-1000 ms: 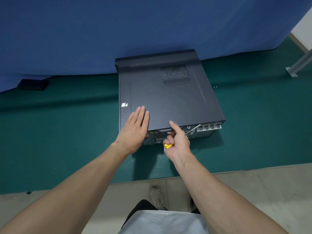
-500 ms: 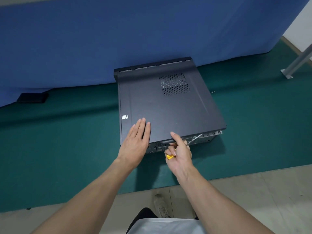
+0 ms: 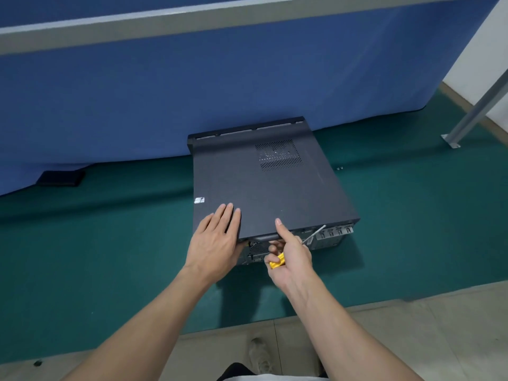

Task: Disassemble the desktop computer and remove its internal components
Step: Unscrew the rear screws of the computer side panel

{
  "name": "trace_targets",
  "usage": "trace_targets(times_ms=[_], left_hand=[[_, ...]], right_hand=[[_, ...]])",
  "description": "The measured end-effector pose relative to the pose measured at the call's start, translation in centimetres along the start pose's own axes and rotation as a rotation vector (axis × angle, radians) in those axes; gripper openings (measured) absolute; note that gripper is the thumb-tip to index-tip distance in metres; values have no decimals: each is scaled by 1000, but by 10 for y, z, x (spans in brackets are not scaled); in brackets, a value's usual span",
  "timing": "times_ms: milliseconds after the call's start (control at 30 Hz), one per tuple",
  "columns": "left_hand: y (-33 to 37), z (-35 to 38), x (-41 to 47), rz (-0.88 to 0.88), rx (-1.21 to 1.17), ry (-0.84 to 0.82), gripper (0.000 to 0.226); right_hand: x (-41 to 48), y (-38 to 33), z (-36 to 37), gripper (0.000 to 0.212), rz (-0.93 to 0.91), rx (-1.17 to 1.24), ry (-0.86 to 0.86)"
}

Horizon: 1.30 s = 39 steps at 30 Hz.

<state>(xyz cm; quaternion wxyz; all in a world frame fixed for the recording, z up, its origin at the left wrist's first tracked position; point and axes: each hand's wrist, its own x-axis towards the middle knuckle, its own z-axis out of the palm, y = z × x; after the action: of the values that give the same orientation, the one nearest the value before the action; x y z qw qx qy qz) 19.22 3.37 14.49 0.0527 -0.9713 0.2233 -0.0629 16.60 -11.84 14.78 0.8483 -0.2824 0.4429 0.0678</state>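
Panel (image 3: 261,193) nearer under hands (image 3: 217,240) (right: screwdriver (image 3: 277,262))

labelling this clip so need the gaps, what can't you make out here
Head view only:
Computer case internals: shut inside, nothing shows.
Screwdriver handle: mostly wrapped by the right hand; tip too small to read.
Rear face: partly blocked by both hands, the left hand lying flat on top.
Two specks on the green mat: too small to identify.
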Motion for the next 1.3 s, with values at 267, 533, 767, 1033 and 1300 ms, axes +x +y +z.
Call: trace_targets(times_ms=[267,533,767,1033,1300], left_hand=[[-2,-34,15,-45,15,302,54],[37,-83,38,-97,75,544,43],[114,-99,81,-72,80,614,34],[210,-96,153,33,-14,643,31],[255,-41,168,-357,-365,187,99]], right_hand=[[-26,-39,32,58,-143,-37,-114],[-45,-102,33,48,-113,3,-306],[-39,-180,-10,41,-156,77,-382],[-8,-291,-74,45,-261,162,-339],[35,-362,-135,22,-317,276,-211]])
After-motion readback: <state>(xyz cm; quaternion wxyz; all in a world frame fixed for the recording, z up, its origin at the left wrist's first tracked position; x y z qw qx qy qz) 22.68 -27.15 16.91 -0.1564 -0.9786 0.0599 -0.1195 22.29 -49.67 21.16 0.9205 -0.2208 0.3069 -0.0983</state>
